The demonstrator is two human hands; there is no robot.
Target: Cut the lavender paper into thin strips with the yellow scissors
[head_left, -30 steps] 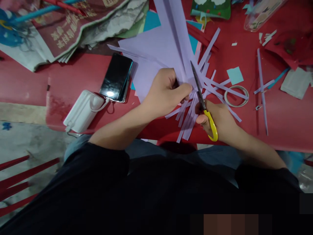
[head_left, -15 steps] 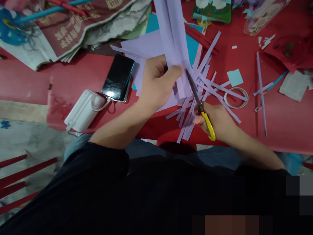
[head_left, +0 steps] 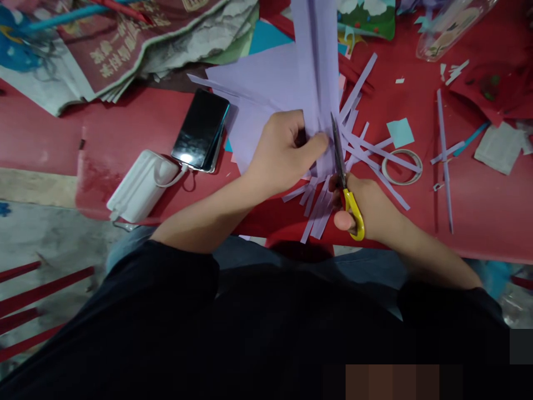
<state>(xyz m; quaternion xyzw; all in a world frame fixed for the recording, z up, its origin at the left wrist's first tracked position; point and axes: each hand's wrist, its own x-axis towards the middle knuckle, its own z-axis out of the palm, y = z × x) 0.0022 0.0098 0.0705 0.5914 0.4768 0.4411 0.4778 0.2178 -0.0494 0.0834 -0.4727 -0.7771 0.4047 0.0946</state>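
Note:
Between the thumb and fingers of my left hand (head_left: 289, 150) is a folded sheet of purple paper (head_left: 316, 66), standing up lengthwise away from me. My right hand (head_left: 368, 205) grips a pair of scissors (head_left: 353, 208) with yellow handles and dark blades. The blades point away from me along the right edge of the folded paper, close to my left thumb; whether they touch it I cannot tell. Flat purple paper (head_left: 254, 78) lies under my left hand. Several cut purple strips (head_left: 322, 214) are scattered below and right of the scissors.
Left of my hands, a phone (head_left: 201, 130) is cabled to a white power bank (head_left: 142, 186). A tape roll (head_left: 402, 166) and a light blue paper square (head_left: 400, 132) lie to the right. Newspapers (head_left: 120, 50) cover the back left. The red table's front edge (head_left: 470, 253) is near my body.
My left hand and the folded purple paper have shifted right, toward the scissors. The scissors have turned more upright, with their tips moved right, and my right thumb is lower.

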